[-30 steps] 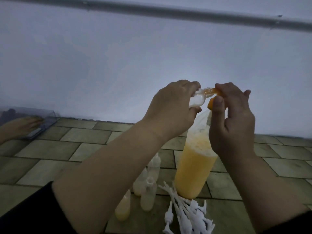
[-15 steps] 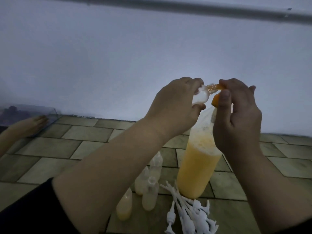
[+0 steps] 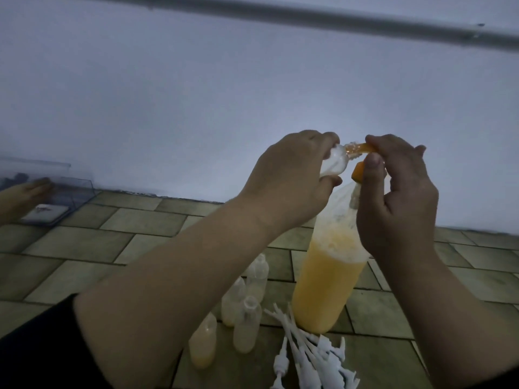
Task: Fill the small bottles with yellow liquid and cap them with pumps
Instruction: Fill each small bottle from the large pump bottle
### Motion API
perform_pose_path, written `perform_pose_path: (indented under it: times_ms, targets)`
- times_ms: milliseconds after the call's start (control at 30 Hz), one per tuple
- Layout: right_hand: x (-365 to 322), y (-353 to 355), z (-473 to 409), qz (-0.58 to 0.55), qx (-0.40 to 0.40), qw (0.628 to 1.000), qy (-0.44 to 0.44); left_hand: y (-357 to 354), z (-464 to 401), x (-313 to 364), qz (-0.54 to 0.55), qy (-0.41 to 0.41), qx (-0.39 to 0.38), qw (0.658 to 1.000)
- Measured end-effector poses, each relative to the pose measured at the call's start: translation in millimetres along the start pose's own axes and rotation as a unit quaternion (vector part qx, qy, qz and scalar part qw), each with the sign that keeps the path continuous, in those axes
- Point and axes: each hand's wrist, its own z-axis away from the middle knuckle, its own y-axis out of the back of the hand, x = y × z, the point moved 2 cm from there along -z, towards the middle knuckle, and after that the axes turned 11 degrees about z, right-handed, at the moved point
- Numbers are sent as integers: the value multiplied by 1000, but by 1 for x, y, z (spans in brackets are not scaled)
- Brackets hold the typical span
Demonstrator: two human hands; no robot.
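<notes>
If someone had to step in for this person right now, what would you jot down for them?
Left hand grips a small bottle tipped sideways, up in the air. Right hand pinches an orange nozzle at its mouth. The big bottle of yellow liquid stands on the tiled floor.
Done, it seems: a few of the small bottles on the floor hold some liquid; none capped.
Left: finish filling, fit the white pumps.

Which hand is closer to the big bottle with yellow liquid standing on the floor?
The right hand: it hangs just over the big bottle, in front of its neck. The left hand holds a small bottle up and to the left of it.
</notes>
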Motion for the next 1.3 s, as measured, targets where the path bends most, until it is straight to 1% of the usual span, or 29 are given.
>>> perform_pose_path:
  times_ms: [67,233,300,433,600,667,767,900,1067,1133,1200,1300]
  targets:
    - [-4,6,-9,-6,-3,1000,-5,7,-5,0,-3,-10,8,1000]
    - [-8,8,-9,-12,47,999,-5,9,-7,4,12,-25,33,999]
    - [-3,2,0,-1,51,999,-2,1,-3,3,15,-23,37,999]
    - [1,-2,6,-2,17,1000,-8,-4,1,0,11,-14,23,1000]
    - [-14,18,-10,19,-35,999,-12,16,-11,2,23,-15,6,1000]
    - [-18,27,-17,28,-62,998,-13,24,-14,4,27,-7,-19,999]
    - [-19,32,-19,27,-101,994,-20,35,-12,-5,69,42,-49,996]
    - [-20,33,-15,43,-120,991,-36,43,8,-39,127,144,-50,980]
    - [-22,32,-12,37,-116,992,-39,37,46,-95,152,280,-54,946]
    - [-22,31,-13,39,-114,992,-39,31,57,-115,146,325,-48,933]
    - [-23,30,-15,40,-113,992,-39,24,67,-132,150,363,-52,918]
    - [-23,31,-16,26,-113,992,-40,14,79,-149,149,396,-91,902]
